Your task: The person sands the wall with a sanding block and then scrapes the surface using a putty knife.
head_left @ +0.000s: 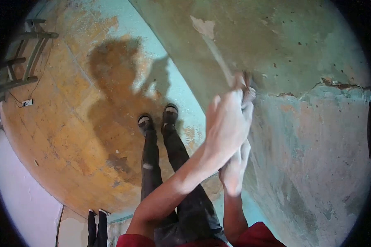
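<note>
My left hand (228,121) is closed around a blurred hand tool (248,94) that looks like a scraper. Its brownish end shows just past my fingers, against the green wall (235,37). Lower down, my right hand (235,171) seems closed on the same tool, partly behind my left forearm; most of the handle is hidden. A pale streak (220,59) runs on the wall from a bare beige patch (204,26) down to the tool's end.
A jagged crack (338,85) crosses the wall at right, above a bluish, worn surface (313,144). A wooden ladder-like frame (22,57) and a socket box (27,103) with a cord are at left. Another person's legs (97,228) show at lower left on the stained orange floor (70,136).
</note>
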Available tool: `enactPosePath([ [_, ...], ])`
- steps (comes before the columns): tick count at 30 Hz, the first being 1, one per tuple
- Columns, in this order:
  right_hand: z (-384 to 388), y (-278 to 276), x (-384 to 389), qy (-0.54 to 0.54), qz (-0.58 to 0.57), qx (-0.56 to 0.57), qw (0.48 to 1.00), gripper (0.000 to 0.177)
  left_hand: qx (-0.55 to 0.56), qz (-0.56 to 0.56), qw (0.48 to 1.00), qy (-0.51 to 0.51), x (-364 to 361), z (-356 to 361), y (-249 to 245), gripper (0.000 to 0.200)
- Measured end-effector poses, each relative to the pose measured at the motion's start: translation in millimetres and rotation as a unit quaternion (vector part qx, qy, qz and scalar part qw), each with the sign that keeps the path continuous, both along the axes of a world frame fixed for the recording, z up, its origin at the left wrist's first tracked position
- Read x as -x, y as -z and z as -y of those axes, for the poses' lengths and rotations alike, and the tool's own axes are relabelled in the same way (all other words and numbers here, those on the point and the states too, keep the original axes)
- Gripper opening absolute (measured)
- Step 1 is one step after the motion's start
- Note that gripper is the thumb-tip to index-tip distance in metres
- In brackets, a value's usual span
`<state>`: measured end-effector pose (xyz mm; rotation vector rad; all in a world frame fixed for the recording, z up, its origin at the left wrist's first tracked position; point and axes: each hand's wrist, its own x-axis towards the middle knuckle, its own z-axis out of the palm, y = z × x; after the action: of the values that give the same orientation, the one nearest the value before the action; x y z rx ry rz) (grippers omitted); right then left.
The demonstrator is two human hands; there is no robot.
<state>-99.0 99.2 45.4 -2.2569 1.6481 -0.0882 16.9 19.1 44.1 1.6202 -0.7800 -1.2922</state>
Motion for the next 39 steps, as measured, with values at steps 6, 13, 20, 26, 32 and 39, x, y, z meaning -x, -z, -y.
enactPosePath([
  [6,16,-11,-25,0.354,0.403,-0.218,0.816,0.04,-0.05,-0.045,0.998,-0.008,8,1,8,0.023],
  [13,-14,-22,11,0.306,0.413,-0.191,0.836,0.044,0.042,-0.108,0.993,0.022,36,-32,-2,0.05],
  [20,-20,-21,10,0.312,0.501,-0.207,0.78,0.041,0.135,-0.077,0.987,0.043,32,-36,-5,0.066],
  [26,-26,-20,-8,0.348,0.358,-0.1,0.861,0.041,0.092,-0.141,0.984,0.059,12,-22,-4,0.062],
  [32,-2,-49,-12,0.381,0.485,-0.23,0.753,0.05,0.146,-0.095,0.985,0.005,28,-26,-13,0.058],
  [39,-5,-44,-33,0.408,0.466,-0.1,0.779,0.043,0.137,-0.112,0.984,0.016,24,-26,-20,0.059],
])
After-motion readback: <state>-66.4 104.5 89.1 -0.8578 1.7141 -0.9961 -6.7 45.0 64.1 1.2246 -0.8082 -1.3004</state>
